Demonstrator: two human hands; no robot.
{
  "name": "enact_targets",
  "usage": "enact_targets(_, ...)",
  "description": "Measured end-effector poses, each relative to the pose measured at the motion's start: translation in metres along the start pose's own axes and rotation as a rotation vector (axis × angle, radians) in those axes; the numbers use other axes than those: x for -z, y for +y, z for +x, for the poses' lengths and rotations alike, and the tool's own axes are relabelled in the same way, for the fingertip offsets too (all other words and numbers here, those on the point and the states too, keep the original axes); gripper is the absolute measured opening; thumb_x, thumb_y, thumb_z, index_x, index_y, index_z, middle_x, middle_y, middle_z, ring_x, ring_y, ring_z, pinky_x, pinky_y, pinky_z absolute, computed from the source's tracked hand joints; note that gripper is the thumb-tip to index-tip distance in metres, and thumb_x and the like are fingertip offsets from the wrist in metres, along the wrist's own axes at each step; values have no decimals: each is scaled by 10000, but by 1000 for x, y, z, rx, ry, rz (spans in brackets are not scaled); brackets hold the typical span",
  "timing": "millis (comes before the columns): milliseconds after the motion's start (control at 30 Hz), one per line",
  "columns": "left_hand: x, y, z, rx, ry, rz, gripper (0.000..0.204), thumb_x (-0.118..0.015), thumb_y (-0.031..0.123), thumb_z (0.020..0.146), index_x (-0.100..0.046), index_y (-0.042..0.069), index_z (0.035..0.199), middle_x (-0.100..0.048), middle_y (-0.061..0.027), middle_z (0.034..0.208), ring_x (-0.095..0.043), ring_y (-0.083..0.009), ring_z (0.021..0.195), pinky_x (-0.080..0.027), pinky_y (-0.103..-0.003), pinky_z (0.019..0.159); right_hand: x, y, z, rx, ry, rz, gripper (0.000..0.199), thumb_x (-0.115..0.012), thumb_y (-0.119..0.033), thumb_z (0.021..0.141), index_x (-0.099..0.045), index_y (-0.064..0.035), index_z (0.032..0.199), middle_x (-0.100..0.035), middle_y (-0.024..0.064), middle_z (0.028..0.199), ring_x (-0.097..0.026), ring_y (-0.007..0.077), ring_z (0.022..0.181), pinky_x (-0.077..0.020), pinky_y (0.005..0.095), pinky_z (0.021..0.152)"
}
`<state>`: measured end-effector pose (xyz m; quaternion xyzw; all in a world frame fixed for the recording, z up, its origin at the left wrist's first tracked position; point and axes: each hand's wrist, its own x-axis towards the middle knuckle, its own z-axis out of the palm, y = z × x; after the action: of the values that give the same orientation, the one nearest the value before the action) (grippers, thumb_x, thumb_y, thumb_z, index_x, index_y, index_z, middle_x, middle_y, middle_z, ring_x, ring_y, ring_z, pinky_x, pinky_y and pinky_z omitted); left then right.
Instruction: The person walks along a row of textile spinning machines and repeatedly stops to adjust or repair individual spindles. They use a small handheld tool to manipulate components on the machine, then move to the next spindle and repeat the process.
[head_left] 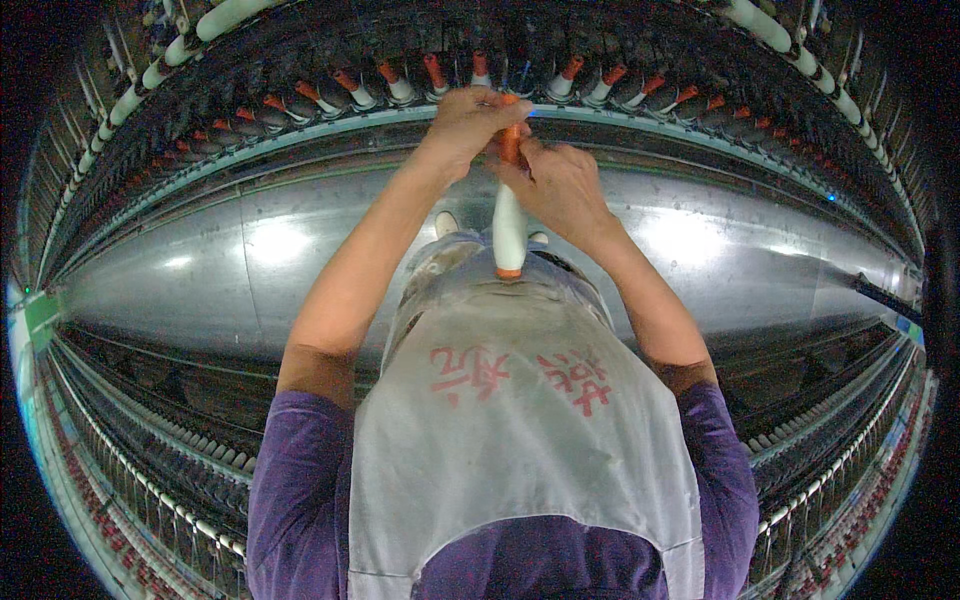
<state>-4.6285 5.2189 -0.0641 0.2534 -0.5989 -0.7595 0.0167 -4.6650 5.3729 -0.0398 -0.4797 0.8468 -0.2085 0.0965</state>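
A yarn bobbin (pixel 509 228), wound with white yarn, hangs in front of the machine. Its narrow orange end points toward me, and a longer orange tube part (pixel 510 146) shows at its far end. My right hand (pixel 562 188) is closed around the upper part of the bobbin, with the thumb along its side. At the top of the orange tube, my left hand (pixel 470 125) has its fingers closed together around the tip. Whether yarn also runs between those fingers is too small to tell.
Beyond my hands, a curved row of spindles carries bobbins with orange tops (pixel 388 72) along a pale rail (pixel 330 127). Thick white rollers (pixel 770 25) run above. A shiny metal floor (pixel 330 225) lies below, with another machine row (pixel 200 470) behind me.
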Motion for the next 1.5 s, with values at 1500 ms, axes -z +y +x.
enact_targets(1500, 214, -65, -61, -105, -81, 1664, 373, -439, 338, 932, -510, -4, 1060, -615, -251, 799, -622, -377, 802, -483, -458, 602, -21, 211, 1, -101, -129, -478, 269, -620, -98, 643, -669, -104, 907, -624, 127, 778, -612, 309, 731, -490, 417, 622)
